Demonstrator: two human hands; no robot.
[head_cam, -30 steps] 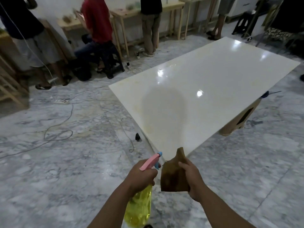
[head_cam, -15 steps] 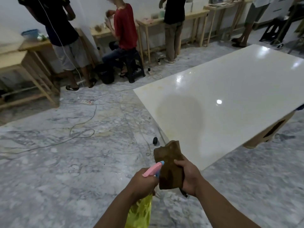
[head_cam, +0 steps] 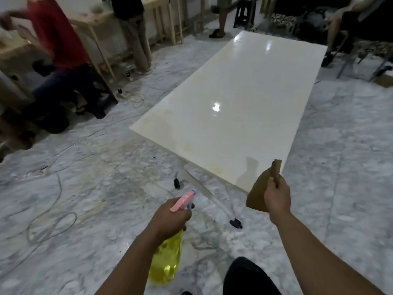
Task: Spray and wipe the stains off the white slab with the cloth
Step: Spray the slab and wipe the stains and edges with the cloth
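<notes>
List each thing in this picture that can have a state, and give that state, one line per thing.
Left hand: grips the spray bottle.
Right hand: grips the cloth.
Spray bottle: upright, holds yellow liquid, nozzle pointing forward over the floor.
Cloth: brown, bunched, held above the slab's near corner.
Slab: glossy, faint yellowish stains near its edge.

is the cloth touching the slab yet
No, the right hand holds the brown cloth up in the air at the near corner of the white slab, not pressed on it.
</notes>
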